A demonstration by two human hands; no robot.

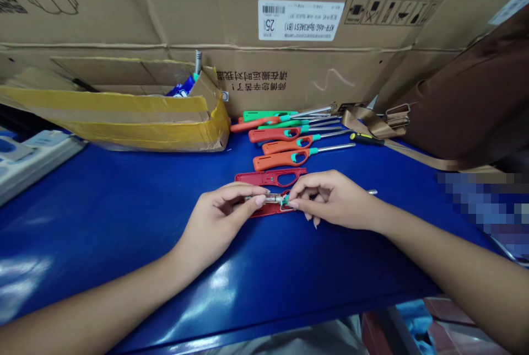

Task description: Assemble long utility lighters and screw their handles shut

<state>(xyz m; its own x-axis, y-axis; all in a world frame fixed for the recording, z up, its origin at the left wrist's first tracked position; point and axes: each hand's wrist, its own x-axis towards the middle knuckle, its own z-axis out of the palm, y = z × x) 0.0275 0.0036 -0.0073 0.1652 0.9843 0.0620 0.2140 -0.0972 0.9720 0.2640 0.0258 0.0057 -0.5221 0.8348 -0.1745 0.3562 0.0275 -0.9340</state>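
Observation:
Between thumb and fingers, my left hand point(225, 206) grips a clear fuel tank point(271, 198) of a long-nosed lighter. My right hand point(333, 200) pinches a small green part point(285, 200) at the tank's right end, with a thin white wire looping below it. Both hands hover over a red lighter half-shell point(268, 210), partly covered by my fingers. A metal tube tip point(372, 192) sticks out past my right hand. Just beyond lies another red half-shell point(270, 177), its hollow inside facing up. Several assembled lighters, an orange one point(283, 160) nearest, lie in a row behind it.
An open carton with yellow tape point(165, 123) stands at the back left, near a white power strip point(45, 151). A large cardboard box point(185, 7) backs the blue table point(165, 311). A yellow-black screwdriver point(366, 139), a tan strap point(430, 162) and a brown bag point(450, 96) lie right.

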